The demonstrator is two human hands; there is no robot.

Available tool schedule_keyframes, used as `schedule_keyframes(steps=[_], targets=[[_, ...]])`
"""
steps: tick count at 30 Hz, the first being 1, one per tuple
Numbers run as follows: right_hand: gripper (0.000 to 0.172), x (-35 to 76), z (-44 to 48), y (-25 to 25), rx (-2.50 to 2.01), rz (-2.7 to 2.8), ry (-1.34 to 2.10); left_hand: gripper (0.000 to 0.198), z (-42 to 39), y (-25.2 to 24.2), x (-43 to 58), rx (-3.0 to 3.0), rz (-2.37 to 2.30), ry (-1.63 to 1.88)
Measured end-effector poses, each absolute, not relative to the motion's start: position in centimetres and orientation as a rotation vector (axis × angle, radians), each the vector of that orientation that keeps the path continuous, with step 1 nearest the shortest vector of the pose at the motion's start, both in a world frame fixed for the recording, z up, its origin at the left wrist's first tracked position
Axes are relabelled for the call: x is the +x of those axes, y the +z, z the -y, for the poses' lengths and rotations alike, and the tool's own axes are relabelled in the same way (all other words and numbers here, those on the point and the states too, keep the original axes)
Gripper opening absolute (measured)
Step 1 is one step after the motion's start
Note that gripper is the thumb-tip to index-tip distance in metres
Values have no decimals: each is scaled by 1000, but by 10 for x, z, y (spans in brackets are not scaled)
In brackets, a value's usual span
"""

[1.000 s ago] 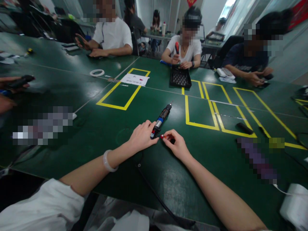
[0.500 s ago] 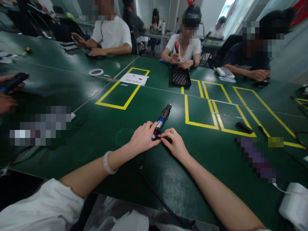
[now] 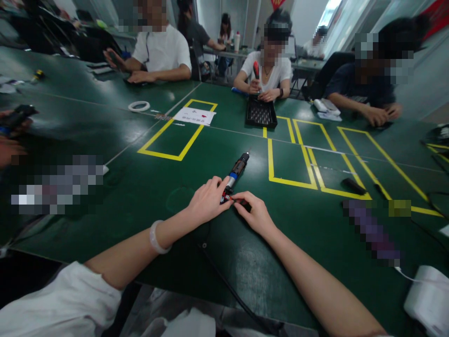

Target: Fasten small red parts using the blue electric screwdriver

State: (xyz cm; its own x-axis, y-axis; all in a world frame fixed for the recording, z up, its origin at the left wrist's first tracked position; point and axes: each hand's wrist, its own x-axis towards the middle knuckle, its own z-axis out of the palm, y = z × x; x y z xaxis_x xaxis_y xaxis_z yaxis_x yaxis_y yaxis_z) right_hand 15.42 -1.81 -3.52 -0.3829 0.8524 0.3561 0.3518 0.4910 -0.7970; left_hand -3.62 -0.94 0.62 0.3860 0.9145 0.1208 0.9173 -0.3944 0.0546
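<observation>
An electric screwdriver (image 3: 239, 166), black with a blue band and a silver section, lies on the green table with its thin bit pointing away from me. My left hand (image 3: 207, 200) holds its rear end, fingers over the top and thumb along the near side. Close beside it, my right hand (image 3: 255, 211) pinches at that same rear end with thumb and forefinger. Something small and dark with a reddish tip shows between those fingers; its kind is too hidden to tell. Small red and black parts show between both hands.
A black cable (image 3: 228, 283) runs down over the table's near edge. Yellow tape rectangles (image 3: 293, 183) mark the tabletop. Opposite, a co-worker holds a red-handled tool over a black tray (image 3: 261, 114). A tape roll (image 3: 139, 106) and a paper sheet (image 3: 194, 116) lie beyond; a white charger (image 3: 428, 299) stands right.
My right hand has shifted very slightly at the screwdriver's rear end. My left hand keeps its hold. Across the table, the right-hand co-worker has brought both hands together.
</observation>
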Motion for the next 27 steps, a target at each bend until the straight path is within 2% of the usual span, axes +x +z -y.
schedule_keyframes(steps=[7, 27], targets=[[19, 156, 17, -34, -988, 1940, 836, 64, -4, 8, -56, -2551, 1674, -141], [14, 156, 17, -35, -989, 1945, 876, 72, -84, -3, -216, -2128, 2353, -172]])
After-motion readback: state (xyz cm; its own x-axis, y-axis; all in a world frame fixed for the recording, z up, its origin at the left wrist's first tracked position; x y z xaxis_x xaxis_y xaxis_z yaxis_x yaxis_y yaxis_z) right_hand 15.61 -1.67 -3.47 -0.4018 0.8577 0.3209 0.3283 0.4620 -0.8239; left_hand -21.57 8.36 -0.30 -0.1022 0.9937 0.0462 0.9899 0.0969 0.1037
